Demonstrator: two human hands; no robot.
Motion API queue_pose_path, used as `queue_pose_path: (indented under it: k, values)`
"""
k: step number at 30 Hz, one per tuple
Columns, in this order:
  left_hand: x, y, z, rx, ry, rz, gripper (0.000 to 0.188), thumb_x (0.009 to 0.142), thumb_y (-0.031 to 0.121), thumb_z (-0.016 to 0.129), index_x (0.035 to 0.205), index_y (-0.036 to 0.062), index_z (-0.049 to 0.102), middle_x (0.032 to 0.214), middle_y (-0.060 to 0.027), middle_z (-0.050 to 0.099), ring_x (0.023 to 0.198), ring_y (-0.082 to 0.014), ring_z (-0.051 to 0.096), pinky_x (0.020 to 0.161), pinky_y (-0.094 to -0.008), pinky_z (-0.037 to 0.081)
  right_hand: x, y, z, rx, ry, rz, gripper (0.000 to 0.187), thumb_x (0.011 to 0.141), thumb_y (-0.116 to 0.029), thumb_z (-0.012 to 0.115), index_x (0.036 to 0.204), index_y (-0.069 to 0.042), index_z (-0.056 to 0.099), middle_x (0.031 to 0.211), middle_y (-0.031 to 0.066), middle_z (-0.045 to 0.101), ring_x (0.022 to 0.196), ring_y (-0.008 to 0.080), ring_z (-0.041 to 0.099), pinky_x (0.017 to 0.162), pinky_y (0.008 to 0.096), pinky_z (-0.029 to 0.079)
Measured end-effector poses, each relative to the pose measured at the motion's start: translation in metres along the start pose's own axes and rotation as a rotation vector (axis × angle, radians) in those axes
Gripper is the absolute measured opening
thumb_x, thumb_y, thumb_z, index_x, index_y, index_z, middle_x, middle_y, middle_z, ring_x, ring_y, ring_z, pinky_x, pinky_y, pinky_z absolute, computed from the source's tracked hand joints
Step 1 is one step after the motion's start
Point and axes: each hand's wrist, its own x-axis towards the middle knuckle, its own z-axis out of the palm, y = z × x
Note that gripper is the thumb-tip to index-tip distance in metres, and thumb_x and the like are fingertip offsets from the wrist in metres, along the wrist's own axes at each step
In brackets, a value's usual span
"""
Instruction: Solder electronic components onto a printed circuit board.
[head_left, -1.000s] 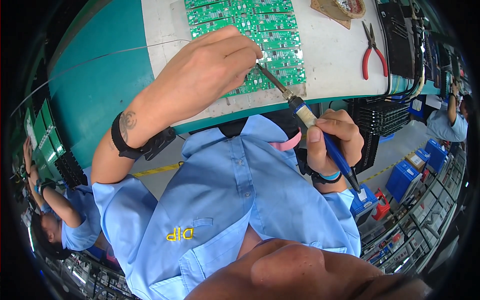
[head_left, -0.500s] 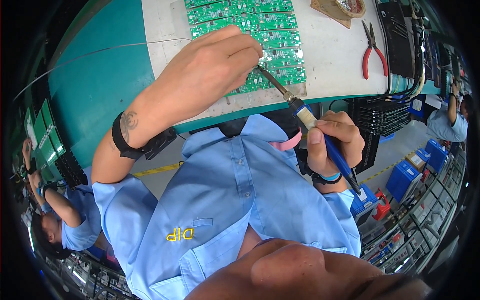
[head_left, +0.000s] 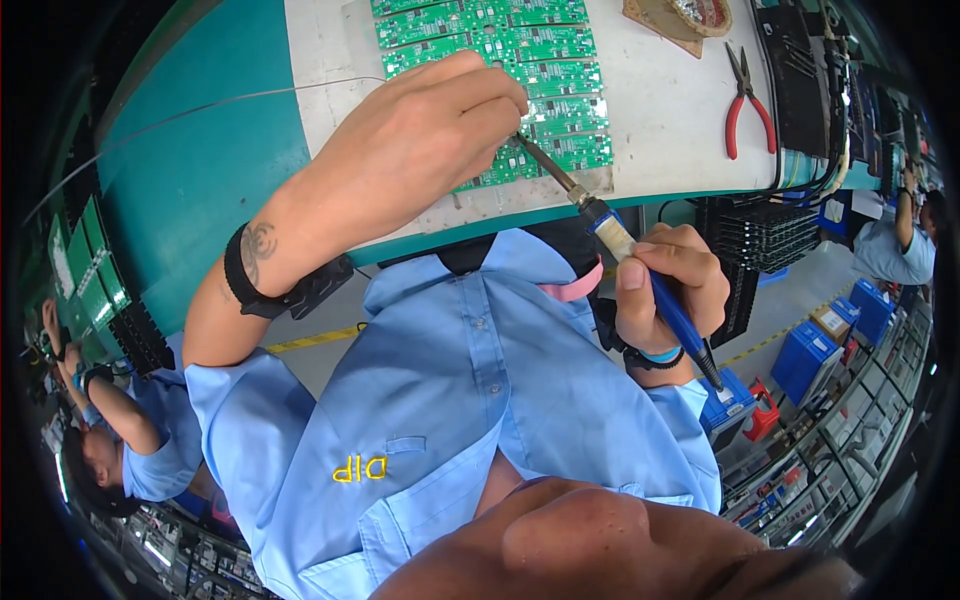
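Observation:
My right hand (head_left: 672, 283) grips a blue-handled soldering iron (head_left: 672, 312), its metal shaft slanting up and left. The tip meets the panel of green circuit boards (head_left: 565, 77) close to my left fingertips. My left hand (head_left: 435, 125) is closed in a pinch over the lower left of the panel and covers part of it. A thin grey solder wire (head_left: 240, 98) runs in from the left and passes behind that hand; the pinch point itself is hidden.
Red-handled pliers (head_left: 746, 105) lie right of the boards. Beyond them are a tip-cleaning holder (head_left: 700, 15) and dark cables (head_left: 835, 110) along the bench's right side. A rack of boards (head_left: 768, 238) stands below the edge. Co-workers (head_left: 150, 430) work at far left and far right.
Both hands and the iron stay almost where they were. The loose stretch of solder wire at the left has shifted slightly. The left co-worker's hand has moved a little.

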Motion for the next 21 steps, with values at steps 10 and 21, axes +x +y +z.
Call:
queue_pose_path:
  k: [10, 21]
  values:
    - [-0.001, -0.005, -0.016, 0.087, 0.082, 0.010, 0.019, 0.079, 0.000, 0.072, 0.095, 0.0005, 0.062, 0.099, -0.0097, 0.064, 0.095, -0.0293, 0.062, 0.082, -0.0392, 0.053, 0.006, 0.004, -0.010, 0.017, 0.064, 0.023, 0.020, 0.085, -0.006, 0.078, 0.094, 0.002, 0.061, 0.078, 0.0147, 0.068, 0.063, 0.0210, 0.064, 0.061, 0.0311, 0.052]
    - [-0.007, -0.025, -0.043, -0.621, 0.298, -0.711, 0.013, 0.105, 0.015, 0.060, 0.102, 0.0028, 0.060, 0.089, -0.0040, 0.065, 0.081, -0.0222, 0.057, 0.076, -0.0331, 0.047, 0.056, 0.067, -0.001, -0.414, 0.201, -0.129, 0.027, 0.101, -0.010, 0.064, 0.124, 0.004, 0.063, 0.092, 0.0127, 0.064, 0.074, 0.0117, 0.059, 0.068, 0.0262, 0.049]
